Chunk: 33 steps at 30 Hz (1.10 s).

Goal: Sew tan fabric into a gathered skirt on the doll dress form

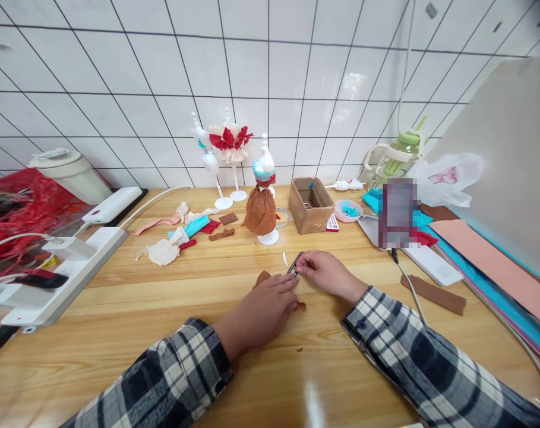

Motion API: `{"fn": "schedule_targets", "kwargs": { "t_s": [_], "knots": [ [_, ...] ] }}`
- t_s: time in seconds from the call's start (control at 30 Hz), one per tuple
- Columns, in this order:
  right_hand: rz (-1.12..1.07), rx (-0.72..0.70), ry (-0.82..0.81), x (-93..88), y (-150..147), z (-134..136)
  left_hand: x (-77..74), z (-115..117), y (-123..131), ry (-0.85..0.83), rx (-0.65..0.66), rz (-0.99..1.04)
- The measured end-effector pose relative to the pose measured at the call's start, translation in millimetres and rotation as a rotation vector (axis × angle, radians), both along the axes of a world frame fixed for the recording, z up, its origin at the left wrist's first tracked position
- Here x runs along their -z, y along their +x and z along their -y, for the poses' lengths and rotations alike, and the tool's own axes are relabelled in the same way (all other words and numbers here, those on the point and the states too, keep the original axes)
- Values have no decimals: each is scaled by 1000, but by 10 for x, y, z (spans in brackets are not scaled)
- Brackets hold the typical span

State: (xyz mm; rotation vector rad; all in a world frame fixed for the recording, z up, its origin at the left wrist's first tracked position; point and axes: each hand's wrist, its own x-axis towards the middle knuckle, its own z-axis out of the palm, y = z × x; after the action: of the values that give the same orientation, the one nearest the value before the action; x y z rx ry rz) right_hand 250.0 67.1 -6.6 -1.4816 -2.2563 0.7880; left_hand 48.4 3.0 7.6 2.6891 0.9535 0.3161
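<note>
My left hand point(261, 309) lies fingers down on a small piece of brown paper point(261, 277) on the wooden table point(163, 333), pressing it flat. My right hand point(325, 273) is closed in a pinch on a small metal tool, probably tweezers point(295, 263), whose tip points toward the left fingertips. A tiny brown scrap point(301, 307) lies just right of the left hand. Both arms wear plaid sleeves.
Behind stand small mannequins, one in a brown paper dress point(261, 209), another with red bows point(229, 142). Paper scraps point(185, 229), a cardboard box point(311, 204), a pink dish point(347, 210), a phone point(398, 214), coloured paper sheets point(496, 261), a brown strip point(433, 293) and a power strip point(69, 261) surround them.
</note>
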Motion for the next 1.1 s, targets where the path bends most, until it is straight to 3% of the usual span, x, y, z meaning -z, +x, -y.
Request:
{"fn": "schedule_targets", "kwargs": {
  "t_s": [0.13, 0.27, 0.43, 0.57, 0.63, 0.7, 0.8, 1.1],
  "knots": [
    [-70, 14, -49, 14, -12, 11, -9, -47, -23, -84, -81, -20],
    [-336, 40, -252, -6, -12, 29, 13, -95, -94, -97, -74, 46],
    [-572, 66, -372, -117, -29, 75, 23, -134, -148, -33, -99, 125],
    [-865, 149, -581, -255, -112, 191, -67, -132, -158, 47, -303, 272],
    [-1013, 192, -620, -304, -215, 292, -129, -128, -156, -115, -474, 388],
    [-1105, 216, -635, -317, -345, 405, -179, -123, -145, -391, -600, 538],
    [-1126, 216, -630, -271, -515, 537, -206, -110, -113, -622, -662, 691],
    [-1166, 400, -539, -122, -599, 541, -160, -12, -49, -326, -620, 582]
  ]
}}
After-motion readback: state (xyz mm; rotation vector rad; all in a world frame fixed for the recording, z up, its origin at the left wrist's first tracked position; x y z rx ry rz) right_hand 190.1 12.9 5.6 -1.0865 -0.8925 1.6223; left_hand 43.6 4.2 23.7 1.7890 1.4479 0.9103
